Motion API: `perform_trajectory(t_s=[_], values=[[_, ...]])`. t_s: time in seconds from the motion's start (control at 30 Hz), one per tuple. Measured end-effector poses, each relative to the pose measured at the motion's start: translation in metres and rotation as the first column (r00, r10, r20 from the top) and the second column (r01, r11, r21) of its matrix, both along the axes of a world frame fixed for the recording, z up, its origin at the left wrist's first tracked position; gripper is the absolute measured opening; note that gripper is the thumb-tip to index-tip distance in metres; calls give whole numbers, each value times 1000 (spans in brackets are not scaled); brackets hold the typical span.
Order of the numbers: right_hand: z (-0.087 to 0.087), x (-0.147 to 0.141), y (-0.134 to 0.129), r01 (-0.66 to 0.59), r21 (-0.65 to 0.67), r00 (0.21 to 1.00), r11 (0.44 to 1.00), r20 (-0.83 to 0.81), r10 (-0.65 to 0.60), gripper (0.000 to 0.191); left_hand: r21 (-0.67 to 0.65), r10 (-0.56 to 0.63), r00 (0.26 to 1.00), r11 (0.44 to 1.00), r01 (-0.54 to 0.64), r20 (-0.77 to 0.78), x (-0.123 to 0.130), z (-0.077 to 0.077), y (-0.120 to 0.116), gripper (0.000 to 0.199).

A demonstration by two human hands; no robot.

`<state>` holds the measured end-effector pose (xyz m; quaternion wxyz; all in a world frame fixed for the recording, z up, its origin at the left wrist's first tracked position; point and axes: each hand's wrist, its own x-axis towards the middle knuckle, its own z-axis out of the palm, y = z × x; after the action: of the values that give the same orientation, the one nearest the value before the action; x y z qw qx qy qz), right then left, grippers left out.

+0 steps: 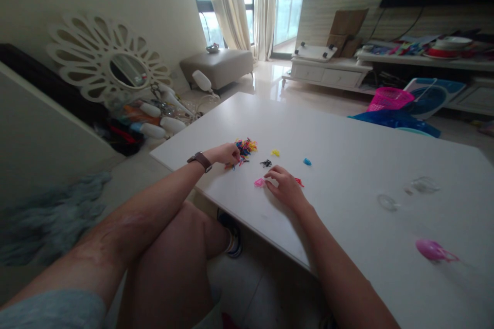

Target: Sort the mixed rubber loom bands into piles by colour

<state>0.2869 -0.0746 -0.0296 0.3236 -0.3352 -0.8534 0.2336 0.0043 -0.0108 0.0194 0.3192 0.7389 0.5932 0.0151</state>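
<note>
"So, where are the small pieces located?"

"On the white, smooth-topped counter point(347, 164). The main lot is a mixed heap of small, thin, multicoloured pieces point(250, 145), by the left hand point(225, 153). Their material is too small to determine."

"State of the hands?"

"Left: fingers bent downward at the near side of the heap, fingertips among loose pieces. I cannot tell whether one is pinched. Right hand point(287, 186): lowered, fingers curved, thumb and forefinger at the small cluster of bright pink pieces point(259, 183). Whether it grips any, I cannot tell."

"Other clusters?"

"Four noted. Black, thin pieces point(266, 163) lie between the heap and the right hand; yellow pieces point(275, 153) sit just beyond those; bright blue pieces point(307, 162) stand apart, farther to the right. Red, thin pieces point(300, 182) show just beside the right hand, partly hidden by it."

"Remaining items on the surface?"

"Well apart, to the right: a clear, ring-shaped item point(388, 202), a clear, rounded item point(425, 185) near it, and a glossy pink, oval object with a looped end point(430, 250). A dark brown-strapped wristwatch point(200, 161) is worn on the left wrist."
</note>
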Motion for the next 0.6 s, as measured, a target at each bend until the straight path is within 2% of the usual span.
perform_trajectory(t_s=[0.3,0.43,0.53,0.6], values=[[-2,0,0,5,-8,1000,1000,-25,-5,11,124,-11,1000,992,12,-8,-2,10,0,20],[-3,0,1,15,-16,999,1000,-31,-15,11,182,-88,988,981,64,128,11,14,-5,23],[-3,0,1,42,-16,999,999,-31,-43,10,170,-156,955,979,115,254,26,16,-8,21],[-3,0,1,53,-12,998,999,-28,-53,9,155,-185,941,977,146,283,34,17,-10,19]])
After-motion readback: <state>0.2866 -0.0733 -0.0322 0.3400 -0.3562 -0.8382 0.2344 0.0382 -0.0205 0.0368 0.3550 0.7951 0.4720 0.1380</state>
